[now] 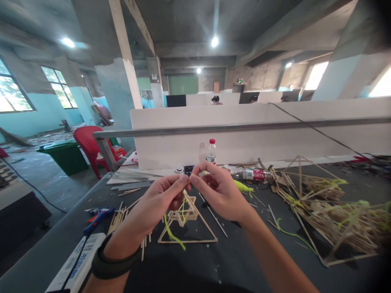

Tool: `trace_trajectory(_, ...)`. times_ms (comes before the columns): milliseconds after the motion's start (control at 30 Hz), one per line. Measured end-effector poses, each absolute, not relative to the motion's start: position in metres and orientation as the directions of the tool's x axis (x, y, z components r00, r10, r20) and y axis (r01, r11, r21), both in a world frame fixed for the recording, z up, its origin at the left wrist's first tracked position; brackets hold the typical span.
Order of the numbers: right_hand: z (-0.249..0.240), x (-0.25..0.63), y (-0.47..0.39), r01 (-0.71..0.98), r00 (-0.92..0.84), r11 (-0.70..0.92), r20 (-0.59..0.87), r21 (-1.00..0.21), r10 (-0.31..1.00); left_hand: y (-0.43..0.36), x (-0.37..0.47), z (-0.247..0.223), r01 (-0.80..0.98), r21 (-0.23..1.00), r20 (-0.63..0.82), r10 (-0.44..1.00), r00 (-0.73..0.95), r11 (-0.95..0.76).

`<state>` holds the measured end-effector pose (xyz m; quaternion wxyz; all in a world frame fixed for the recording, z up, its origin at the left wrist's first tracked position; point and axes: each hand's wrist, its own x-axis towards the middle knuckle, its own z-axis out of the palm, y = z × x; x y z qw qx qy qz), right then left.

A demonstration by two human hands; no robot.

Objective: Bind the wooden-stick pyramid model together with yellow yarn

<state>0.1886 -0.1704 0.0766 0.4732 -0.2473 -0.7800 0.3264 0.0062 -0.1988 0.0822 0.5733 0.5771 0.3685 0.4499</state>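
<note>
My left hand [163, 199] is closed in a pinch, with a strand of yellow-green yarn [174, 235] hanging below its fingers. The fingertips of my right hand [220, 191] meet those of the left, also pinched; what lies between them is too small to make out. Right under both hands stands a pyramid frame of thin wooden sticks [203, 219], its peak near the fingertips. Inside or behind it are smaller stick pieces [191, 211] and another bit of yarn. A black band circles my left wrist.
Loose sticks [117, 219], a blue glue gun [100, 217] and a white box [82, 260] lie at left. A bottle with a red cap [211, 151] stands behind; another bottle [252, 175] lies down. A heap of stick frames with yarn [360, 224] fills the right side.
</note>
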Motion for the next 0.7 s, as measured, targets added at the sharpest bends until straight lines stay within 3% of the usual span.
trace_trajectory(400,0.0793,0.1903,-0.1726,0.216,-0.521,0.825,0.653,-0.522,0.550,-0.1993,0.0016,0.0818,-0.176,0.984,0.059,0.948,0.313,-0.003)
trace_trajectory(700,0.0770,0.1889,-0.1715,0.231,-0.524,0.823,0.646,-0.520,0.555,-0.2018,0.0076,0.0856,-0.079,0.996,0.064,0.960,0.273,-0.044)
